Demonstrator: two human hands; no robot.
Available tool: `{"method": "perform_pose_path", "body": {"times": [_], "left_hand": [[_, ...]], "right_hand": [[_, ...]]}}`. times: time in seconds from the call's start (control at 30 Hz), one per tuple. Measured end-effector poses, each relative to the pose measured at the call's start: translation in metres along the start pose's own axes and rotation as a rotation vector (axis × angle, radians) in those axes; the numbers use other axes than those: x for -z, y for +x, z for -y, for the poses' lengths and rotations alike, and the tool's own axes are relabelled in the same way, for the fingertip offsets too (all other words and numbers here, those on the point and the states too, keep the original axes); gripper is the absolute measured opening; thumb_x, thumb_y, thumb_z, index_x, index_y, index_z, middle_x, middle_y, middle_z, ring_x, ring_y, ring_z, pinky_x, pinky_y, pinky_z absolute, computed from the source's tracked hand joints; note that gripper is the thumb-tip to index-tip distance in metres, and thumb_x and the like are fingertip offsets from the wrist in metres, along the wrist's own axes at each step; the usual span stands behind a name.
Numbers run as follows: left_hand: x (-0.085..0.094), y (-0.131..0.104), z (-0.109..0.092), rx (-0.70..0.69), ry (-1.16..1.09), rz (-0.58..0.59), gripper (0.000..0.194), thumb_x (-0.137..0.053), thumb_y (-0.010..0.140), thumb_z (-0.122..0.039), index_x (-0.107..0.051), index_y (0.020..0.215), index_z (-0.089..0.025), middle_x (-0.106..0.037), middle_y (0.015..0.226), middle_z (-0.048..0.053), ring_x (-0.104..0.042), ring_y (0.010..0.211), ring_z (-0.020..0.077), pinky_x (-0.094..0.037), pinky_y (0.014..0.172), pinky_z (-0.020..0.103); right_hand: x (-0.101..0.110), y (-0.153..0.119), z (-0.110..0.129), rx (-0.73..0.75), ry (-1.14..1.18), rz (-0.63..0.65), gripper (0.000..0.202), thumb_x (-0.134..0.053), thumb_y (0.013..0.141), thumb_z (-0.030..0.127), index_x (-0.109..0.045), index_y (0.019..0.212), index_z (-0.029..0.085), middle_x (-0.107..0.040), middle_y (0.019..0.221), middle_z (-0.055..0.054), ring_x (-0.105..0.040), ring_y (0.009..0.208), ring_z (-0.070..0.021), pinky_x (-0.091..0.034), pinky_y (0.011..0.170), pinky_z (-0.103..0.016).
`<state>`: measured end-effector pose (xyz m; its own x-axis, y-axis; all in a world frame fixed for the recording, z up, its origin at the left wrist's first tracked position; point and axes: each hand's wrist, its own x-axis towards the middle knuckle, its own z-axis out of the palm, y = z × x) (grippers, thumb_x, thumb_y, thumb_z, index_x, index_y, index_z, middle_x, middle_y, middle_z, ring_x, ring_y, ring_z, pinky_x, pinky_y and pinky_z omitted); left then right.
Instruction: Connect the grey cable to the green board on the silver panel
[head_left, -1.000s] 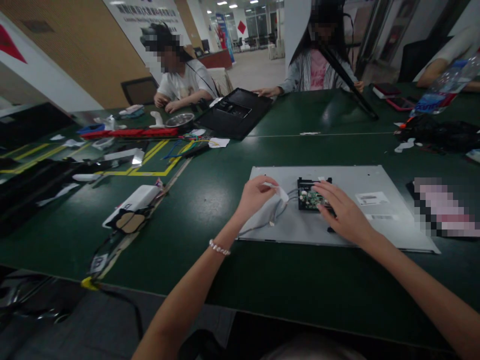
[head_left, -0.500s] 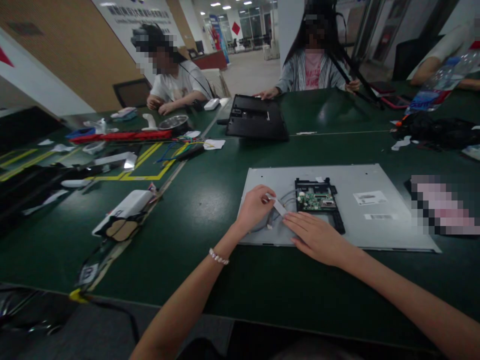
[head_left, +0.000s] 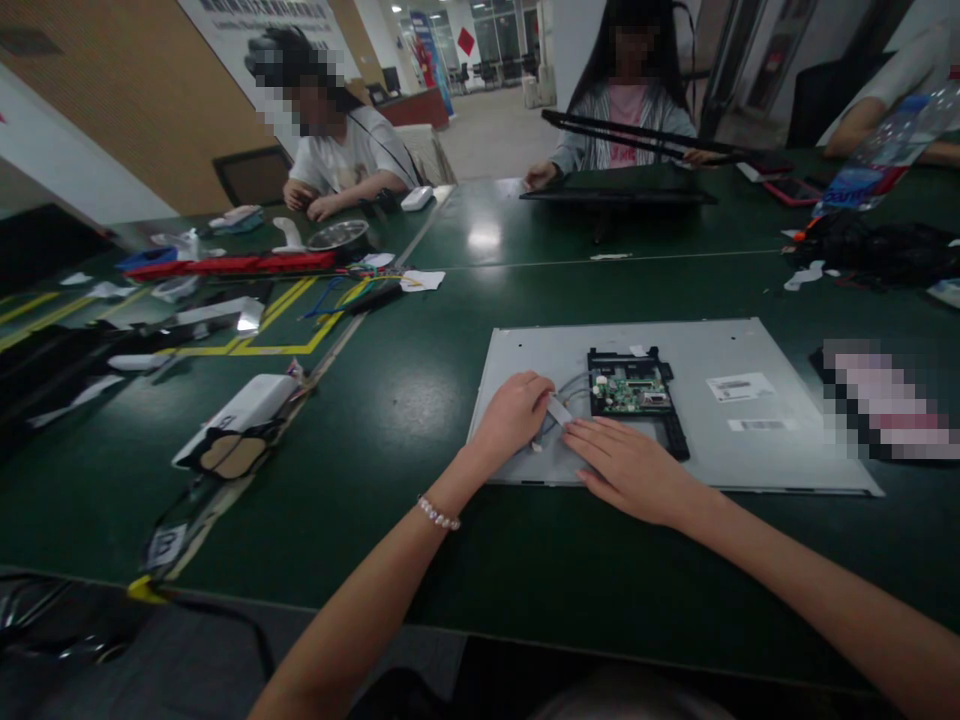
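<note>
A silver metal panel (head_left: 750, 430) lies flat on the green table (head_left: 390, 500). On its middle sits a black frame (head_left: 677, 440) holding a green circuit board (head_left: 630, 393), with grey cables (head_left: 574, 385) running out to the left. My left hand (head_left: 514, 415) pinches the upper end of a short whitish strip (head_left: 557, 409) left of the frame. The fingers of my right hand (head_left: 634, 468) lie stretched out and flat on the panel, their tips touching the strip's lower end. The cables pass partly behind my left hand.
Right of the panel lies a blurred pink and black object (head_left: 885, 405). A white power pack (head_left: 244, 425) with cables stands at the left. Across the table, a person (head_left: 630, 100) handles black flat parts (head_left: 619, 195); another person (head_left: 352, 150) sits further left. A bottle (head_left: 870, 170) is at the right.
The person across has tilted the black part down and a thin black frame now shows above it. My left fingers have closed in a little on the strip; my right hand is almost unmoved.
</note>
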<state>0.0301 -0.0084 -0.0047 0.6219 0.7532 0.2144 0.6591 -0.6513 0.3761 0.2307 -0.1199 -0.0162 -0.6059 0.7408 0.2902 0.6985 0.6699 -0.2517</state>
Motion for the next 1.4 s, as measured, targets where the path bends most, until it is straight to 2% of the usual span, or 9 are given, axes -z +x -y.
{"method": "perform_pose_path", "body": {"times": [0.17,0.3,0.53,0.77,0.97,1.1,1.23,1.33,1.4], "left_hand": [[0.004,-0.002,-0.003,0.010,-0.047,0.000,0.016,-0.058,0.086,-0.021,-0.061,0.101,-0.019,-0.064,0.093,0.006,-0.063,0.090,0.0212,-0.051,0.084,0.037],[0.006,-0.004,-0.007,0.030,-0.038,0.018,0.030,-0.069,0.078,-0.028,-0.056,0.104,-0.019,-0.063,0.097,0.007,-0.062,0.092,0.0237,-0.050,0.084,0.038],[0.005,-0.005,-0.010,0.076,-0.069,0.025,0.044,-0.073,0.074,-0.031,-0.051,0.110,-0.020,-0.063,0.100,0.008,-0.063,0.094,0.0257,-0.050,0.082,0.039],[0.006,-0.007,-0.010,0.093,0.114,0.033,0.062,-0.076,0.072,-0.046,-0.049,0.118,-0.016,-0.056,0.122,0.016,-0.054,0.113,0.0344,-0.045,0.094,0.047],[0.004,-0.009,-0.009,0.091,0.118,0.011,0.068,-0.075,0.073,-0.048,-0.045,0.127,-0.019,-0.054,0.126,0.015,-0.052,0.117,0.0344,-0.042,0.097,0.048],[0.005,-0.008,-0.010,0.066,0.043,-0.057,0.063,-0.074,0.076,-0.043,-0.045,0.127,-0.019,-0.050,0.128,0.014,-0.050,0.121,0.0328,-0.044,0.098,0.047],[0.012,-0.005,-0.016,-0.025,-0.045,-0.192,0.038,-0.066,0.083,-0.026,-0.051,0.117,-0.018,-0.053,0.121,0.011,-0.052,0.118,0.0263,-0.044,0.101,0.042],[0.015,-0.003,-0.021,-0.075,-0.061,-0.117,0.020,-0.061,0.084,-0.017,-0.056,0.104,-0.020,-0.059,0.106,0.006,-0.057,0.107,0.0226,-0.047,0.095,0.040],[0.015,-0.003,-0.022,-0.050,-0.049,-0.056,0.018,-0.062,0.083,-0.018,-0.056,0.100,-0.020,-0.060,0.103,0.005,-0.058,0.102,0.0225,-0.048,0.092,0.039]], "right_hand": [[-0.002,0.001,0.001,0.011,-0.042,-0.004,0.047,-0.042,0.100,0.031,-0.053,0.139,0.007,-0.055,0.143,-0.017,-0.052,0.133,-0.0257,-0.039,0.114,-0.047],[-0.002,0.001,0.003,0.021,-0.070,-0.028,0.046,-0.042,0.099,0.029,-0.055,0.136,0.006,-0.057,0.141,-0.019,-0.055,0.130,-0.0256,-0.041,0.113,-0.046],[-0.001,0.001,0.005,0.017,-0.072,-0.056,0.044,-0.045,0.098,0.028,-0.059,0.133,0.005,-0.062,0.134,-0.020,-0.060,0.123,-0.0269,-0.045,0.109,-0.047],[0.004,0.000,0.007,0.020,-0.084,-0.060,0.045,-0.044,0.098,0.029,-0.058,0.133,0.004,-0.064,0.131,-0.020,-0.063,0.120,-0.0265,-0.048,0.106,-0.046],[0.011,-0.003,0.006,0.016,-0.065,-0.065,0.044,-0.045,0.097,0.027,-0.056,0.134,0.005,-0.066,0.128,-0.019,-0.065,0.115,-0.0266,-0.051,0.102,-0.045],[0.010,-0.005,0.004,0.020,-0.065,-0.063,0.044,-0.045,0.098,0.028,-0.054,0.136,0.007,-0.066,0.128,-0.019,-0.065,0.116,-0.0266,-0.051,0.103,-0.046],[0.008,-0.004,0.004,0.027,-0.093,-0.055,0.042,-0.044,0.098,0.028,-0.055,0.134,0.006,-0.068,0.125,-0.019,-0.065,0.115,-0.0263,-0.050,0.103,-0.047],[0.010,-0.004,0.006,0.027,-0.104,-0.060,0.041,-0.044,0.098,0.027,-0.056,0.131,0.006,-0.068,0.123,-0.020,-0.066,0.113,-0.0260,-0.051,0.102,-0.046],[0.011,-0.004,0.006,0.027,-0.110,-0.062,0.041,-0.044,0.099,0.027,-0.056,0.131,0.005,-0.068,0.125,-0.020,-0.066,0.114,-0.0259,-0.051,0.102,-0.045]]}}
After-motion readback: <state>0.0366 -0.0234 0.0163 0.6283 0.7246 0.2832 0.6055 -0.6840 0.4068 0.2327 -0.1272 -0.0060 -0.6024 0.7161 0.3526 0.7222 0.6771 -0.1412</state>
